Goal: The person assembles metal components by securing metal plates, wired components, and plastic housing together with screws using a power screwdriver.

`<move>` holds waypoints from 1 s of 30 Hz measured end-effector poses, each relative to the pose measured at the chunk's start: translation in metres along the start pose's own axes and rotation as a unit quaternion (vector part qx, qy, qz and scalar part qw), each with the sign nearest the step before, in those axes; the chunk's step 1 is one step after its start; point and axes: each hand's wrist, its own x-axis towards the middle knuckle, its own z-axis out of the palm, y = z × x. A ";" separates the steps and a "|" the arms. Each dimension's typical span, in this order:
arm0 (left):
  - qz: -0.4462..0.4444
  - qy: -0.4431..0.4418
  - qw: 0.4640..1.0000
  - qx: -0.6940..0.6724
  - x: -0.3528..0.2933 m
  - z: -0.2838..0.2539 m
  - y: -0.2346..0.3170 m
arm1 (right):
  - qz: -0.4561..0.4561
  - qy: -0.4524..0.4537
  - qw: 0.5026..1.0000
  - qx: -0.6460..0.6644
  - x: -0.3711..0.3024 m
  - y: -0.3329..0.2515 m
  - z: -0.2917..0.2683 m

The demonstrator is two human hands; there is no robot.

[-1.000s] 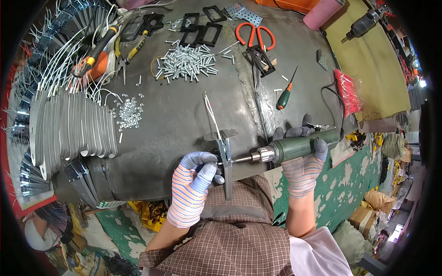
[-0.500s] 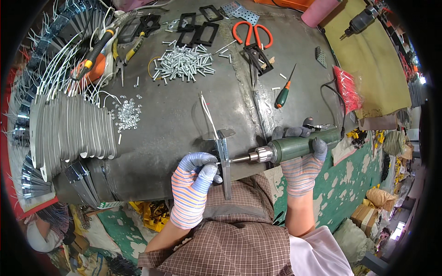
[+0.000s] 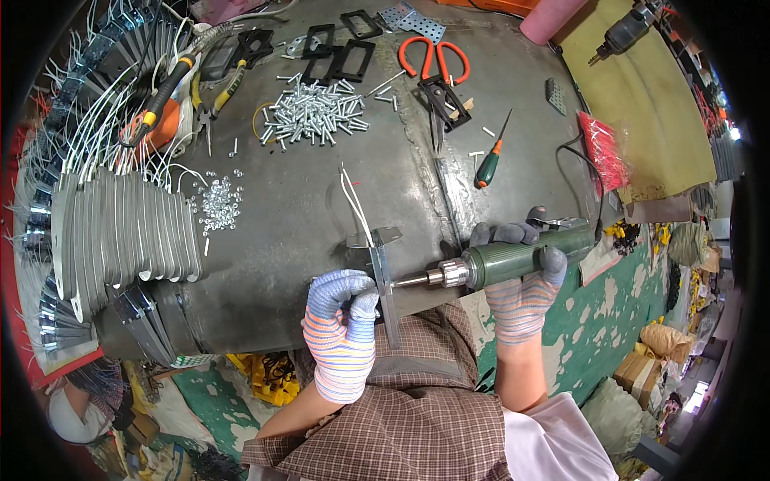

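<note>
Striped knit gloves cover both our hands. Our left hand (image 3: 343, 313) is wrapped tight round a flat metal bracket (image 3: 383, 280) with two white wires, held upright at the near edge of the dark surface (image 3: 305, 216). Our right hand (image 3: 523, 272) grips the green electric driver (image 3: 513, 260), its bit pressed against the bracket; we judge a screw is being driven. Farther off lie loose screws (image 3: 314, 112) and orange scissors (image 3: 437, 60).

Bright, even daylight falls on the table (image 3: 321, 216); shadows are soft, focus is sharp, and edges around it bend strongly.
</note>
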 end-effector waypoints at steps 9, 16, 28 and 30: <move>0.071 -0.090 0.992 0.051 0.002 -0.008 -0.004 | 0.002 -0.012 1.000 0.023 -0.001 -0.002 0.003; -0.101 -0.146 0.984 -0.028 -0.001 -0.026 0.005 | -0.012 0.038 0.999 0.003 0.009 -0.001 -0.012; -0.127 -0.169 0.975 -0.066 0.005 -0.029 0.005 | -0.017 0.031 0.999 -0.017 0.012 0.008 -0.010; -0.138 -0.179 0.971 -0.076 0.006 -0.030 0.005 | -0.017 0.013 0.998 -0.053 0.010 0.010 -0.009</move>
